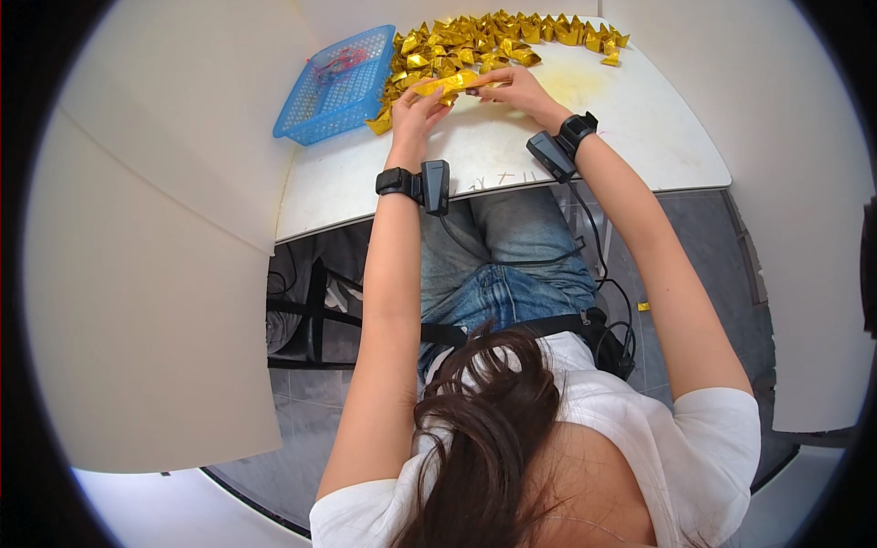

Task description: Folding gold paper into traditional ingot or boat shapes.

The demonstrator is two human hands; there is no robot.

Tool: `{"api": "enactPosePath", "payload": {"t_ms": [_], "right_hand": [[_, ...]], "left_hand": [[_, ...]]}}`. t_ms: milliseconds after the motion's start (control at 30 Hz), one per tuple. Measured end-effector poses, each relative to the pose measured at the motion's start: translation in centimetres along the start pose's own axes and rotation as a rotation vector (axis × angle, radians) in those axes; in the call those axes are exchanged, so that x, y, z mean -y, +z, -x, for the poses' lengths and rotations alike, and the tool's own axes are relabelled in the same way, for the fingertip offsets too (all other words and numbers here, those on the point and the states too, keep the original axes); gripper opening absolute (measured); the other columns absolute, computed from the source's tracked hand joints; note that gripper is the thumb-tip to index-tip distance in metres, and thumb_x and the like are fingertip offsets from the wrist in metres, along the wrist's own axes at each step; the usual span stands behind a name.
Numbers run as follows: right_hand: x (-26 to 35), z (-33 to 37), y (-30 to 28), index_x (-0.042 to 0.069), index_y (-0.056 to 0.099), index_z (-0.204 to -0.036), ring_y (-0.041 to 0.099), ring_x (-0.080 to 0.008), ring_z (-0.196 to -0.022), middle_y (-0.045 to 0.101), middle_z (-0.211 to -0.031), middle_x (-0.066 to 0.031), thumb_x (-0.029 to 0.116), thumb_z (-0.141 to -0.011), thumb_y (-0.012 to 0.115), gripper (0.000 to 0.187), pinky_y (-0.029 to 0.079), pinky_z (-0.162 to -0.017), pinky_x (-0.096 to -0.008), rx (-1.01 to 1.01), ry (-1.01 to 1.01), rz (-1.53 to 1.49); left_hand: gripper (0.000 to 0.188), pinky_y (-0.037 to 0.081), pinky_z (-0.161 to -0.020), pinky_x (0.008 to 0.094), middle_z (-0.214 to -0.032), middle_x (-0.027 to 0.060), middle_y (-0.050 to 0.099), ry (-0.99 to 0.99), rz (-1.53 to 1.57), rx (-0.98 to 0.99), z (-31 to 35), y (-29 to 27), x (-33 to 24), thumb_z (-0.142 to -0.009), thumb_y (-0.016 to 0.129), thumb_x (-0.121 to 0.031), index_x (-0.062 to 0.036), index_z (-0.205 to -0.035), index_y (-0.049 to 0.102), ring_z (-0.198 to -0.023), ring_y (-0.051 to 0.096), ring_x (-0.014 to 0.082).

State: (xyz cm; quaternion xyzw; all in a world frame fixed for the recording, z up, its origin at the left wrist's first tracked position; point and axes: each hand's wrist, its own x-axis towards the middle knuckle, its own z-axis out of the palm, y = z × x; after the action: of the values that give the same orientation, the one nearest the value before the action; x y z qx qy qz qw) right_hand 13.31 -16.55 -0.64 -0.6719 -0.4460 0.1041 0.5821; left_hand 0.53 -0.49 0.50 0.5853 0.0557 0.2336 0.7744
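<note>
A white table (658, 119) stands between pale panels, with faint brownish strokes (507, 178) near its front edge, too small to tell whether they are writing. The left hand (414, 117) grasps the left end of a gold foil piece (448, 84), and the right hand (519, 94) pinches its right end. The piece is held between them, just in front of the folded gold pile (475, 44), with a blue basket (315, 130) to the left.

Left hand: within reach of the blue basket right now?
Likely yes: the blue basket stands just left of the left hand, with only folded gold pieces between, though its grip is on a gold foil strip.
</note>
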Motion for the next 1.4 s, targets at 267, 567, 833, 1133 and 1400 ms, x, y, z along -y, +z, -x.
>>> {"api": "enactPosePath", "payload": {"t_ms": [267, 567, 833, 1133, 1400], "right_hand": [[0.4, 0.1, 0.1, 0.000, 0.067, -0.096, 0.062, -0.0094, -0.071, 0.068, -0.080, -0.0057, 0.013, -0.077, 0.069, 0.023, 0.047, -0.067, -0.0204, -0.027, 0.046, 0.034], [-0.3, 0.0, 0.0, 0.002, 0.066, -0.092, 0.061, -0.0085, -0.068, 0.066, -0.079, -0.0050, 0.019, -0.078, 0.070, 0.022, 0.047, -0.063, -0.0192, -0.025, 0.011, -0.058], [0.3, 0.3, 0.1, 0.010, 0.061, -0.103, 0.058, -0.0060, -0.060, 0.063, -0.075, -0.0017, 0.025, -0.078, 0.071, 0.031, 0.046, -0.056, -0.0196, -0.017, 0.073, -0.056], [0.1, 0.1, 0.2, 0.001, 0.062, -0.105, 0.062, -0.0105, -0.063, 0.065, -0.082, -0.0087, 0.030, -0.073, 0.075, 0.045, 0.048, -0.058, -0.0215, -0.011, 0.108, -0.097], [-0.7, -0.4, 0.1, 0.000, 0.065, -0.097, 0.062, -0.0098, -0.063, 0.065, -0.079, -0.0072, 0.029, -0.074, 0.073, 0.038, 0.049, -0.059, -0.0215, -0.016, 0.037, -0.034]], "left_hand": [[0.026, 0.051, -0.086, 0.0345, -0.107, 0.0184, 0.056, -0.067, 0.048, 0.051, -0.1, -0.2, -0.1, -0.086, 0.054, -0.009, 0.0049, -0.107, 0.046, -0.097, 0.059, 0.0276], [0.030, 0.050, -0.090, 0.0385, -0.109, 0.0191, 0.055, -0.110, 0.221, 0.109, 0.1, 0.6, -0.4, -0.088, 0.052, -0.012, 0.0057, -0.110, 0.043, -0.101, 0.057, 0.0302], [0.029, 0.051, -0.088, 0.0317, -0.106, 0.0134, 0.056, 0.011, -0.018, 0.142, 0.6, 0.6, -0.2, -0.081, 0.061, 0.000, 0.0040, -0.107, 0.049, -0.095, 0.059, 0.0211], [0.024, 0.053, -0.086, 0.0304, -0.104, 0.0103, 0.057, -0.009, -0.044, 0.111, 0.5, 0.6, 0.0, -0.083, 0.060, -0.002, 0.0018, -0.106, 0.052, -0.092, 0.059, 0.0179], [0.025, 0.053, -0.085, 0.0305, -0.104, 0.0107, 0.057, 0.006, -0.015, 0.129, 0.3, 0.5, 0.1, -0.083, 0.061, -0.002, 0.0027, -0.106, 0.052, -0.093, 0.059, 0.0184]]}}
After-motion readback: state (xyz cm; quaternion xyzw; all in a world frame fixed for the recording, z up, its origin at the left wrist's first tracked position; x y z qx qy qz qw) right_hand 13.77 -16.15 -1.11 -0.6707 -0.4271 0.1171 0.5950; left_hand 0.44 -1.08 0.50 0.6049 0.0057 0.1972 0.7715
